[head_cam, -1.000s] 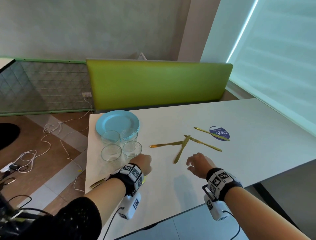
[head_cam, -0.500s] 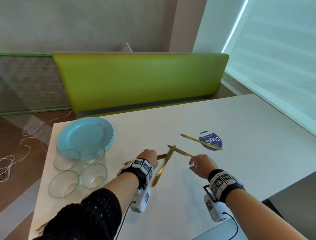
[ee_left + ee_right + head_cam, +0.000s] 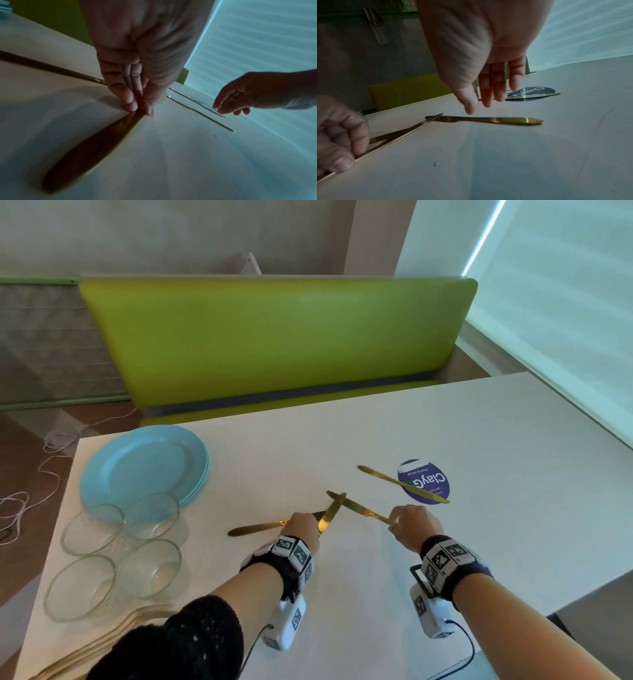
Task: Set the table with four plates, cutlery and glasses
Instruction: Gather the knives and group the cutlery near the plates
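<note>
Several gold knives lie mid-table. My left hand [image 3: 306, 527] pinches one knife [image 3: 330, 511] low against the table, thumb and fingers closed on it [image 3: 140, 109]; its handle [image 3: 89, 148] points back at the wrist. That knife's tip crosses a second knife [image 3: 359, 510]. My right hand [image 3: 397, 525] hovers over this second knife [image 3: 488, 119] with straight fingers [image 3: 485, 94] and holds nothing. A third knife [image 3: 400, 484] lies across a round blue sticker [image 3: 426, 479]. A fourth knife [image 3: 260, 529] lies left of my left hand.
A stack of light blue plates [image 3: 144, 463] sits at the table's far left corner, with several clear glasses [image 3: 150, 568] in front of it. Gold forks [image 3: 102, 638] lie at the near left edge. A green bench back [image 3: 274, 337] stands behind the table.
Both hands have reached forward to the knives. My left hand has taken hold of one knife; my right hand has come over the handle of the crossing knife.
</note>
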Demonstrator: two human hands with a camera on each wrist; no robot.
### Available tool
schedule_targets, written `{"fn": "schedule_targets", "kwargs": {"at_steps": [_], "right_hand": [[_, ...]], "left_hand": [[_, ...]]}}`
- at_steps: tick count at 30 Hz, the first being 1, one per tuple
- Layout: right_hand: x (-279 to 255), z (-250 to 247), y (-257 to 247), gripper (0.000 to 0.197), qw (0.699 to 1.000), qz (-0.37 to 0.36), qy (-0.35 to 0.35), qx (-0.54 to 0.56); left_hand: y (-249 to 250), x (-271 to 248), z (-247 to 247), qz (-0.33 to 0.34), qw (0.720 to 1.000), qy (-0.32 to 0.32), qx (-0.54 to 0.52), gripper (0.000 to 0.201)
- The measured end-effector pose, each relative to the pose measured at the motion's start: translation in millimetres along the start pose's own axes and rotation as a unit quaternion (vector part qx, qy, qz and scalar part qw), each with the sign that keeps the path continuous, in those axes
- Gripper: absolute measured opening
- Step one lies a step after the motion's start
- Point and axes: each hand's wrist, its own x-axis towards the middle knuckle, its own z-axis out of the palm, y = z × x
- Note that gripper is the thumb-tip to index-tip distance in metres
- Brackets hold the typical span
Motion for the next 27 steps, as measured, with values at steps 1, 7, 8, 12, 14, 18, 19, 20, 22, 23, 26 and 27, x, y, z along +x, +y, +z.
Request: {"fn": "schedule_targets", "kwargs": {"at_steps": [1,7,8,12,14,18,19,20,22,23,26,27], "right_hand": [[2,0,0,0.021,1.0,0.004,0.002,-0.002],[10,11,-5,0.025,1.0,0.019,-0.009,-0.009],[12,13,-6,0.024,1.0,0.018,-0.012,-0.012],[17,17,-9,0.025,0.999,0.01,-0.004,-0.036],[18,18,-10,0.025,0.999,0.006,0.006,-0.042],[22,18,-10,0.023,0.998,0.004,0.021,-0.051],[23,18,-10,0.023,0.998,0.001,0.021,-0.058],[24,18,-11,0.023,0.997,-0.002,0.019,-0.069],[25,18,-12,0.023,0.996,-0.006,0.013,-0.085],[26,18,-12,0.023,0.996,-0.009,0.013,-0.087],[27,18,-12,0.025,0.994,-0.036,0.017,-0.1],[26,18,-12,0.025,0.993,-0.046,0.019,-0.108]], "left_hand": [[0,0,-2,-0.003,1.0,0.002,-0.002,0.024],[0,-1,1,-0.039,0.998,0.021,-0.043,0.02],[-1,-1,3,-0.045,0.997,0.025,-0.05,0.026],[-4,-2,6,-0.049,0.996,0.035,-0.059,0.026],[-7,-1,6,-0.05,0.996,0.037,-0.066,0.021],[-11,-1,1,-0.055,0.992,0.036,-0.108,0.032],[-11,0,-1,-0.052,0.99,0.037,-0.123,0.034],[-11,2,-3,-0.055,0.987,0.042,-0.148,0.035],[-10,6,-8,-0.062,0.968,0.053,-0.235,0.031],[-11,8,-11,-0.059,0.954,0.058,-0.289,0.028],[-13,10,-18,-0.056,0.917,0.069,-0.389,0.02],[-14,12,-20,-0.052,0.91,0.074,-0.405,0.02]]}}
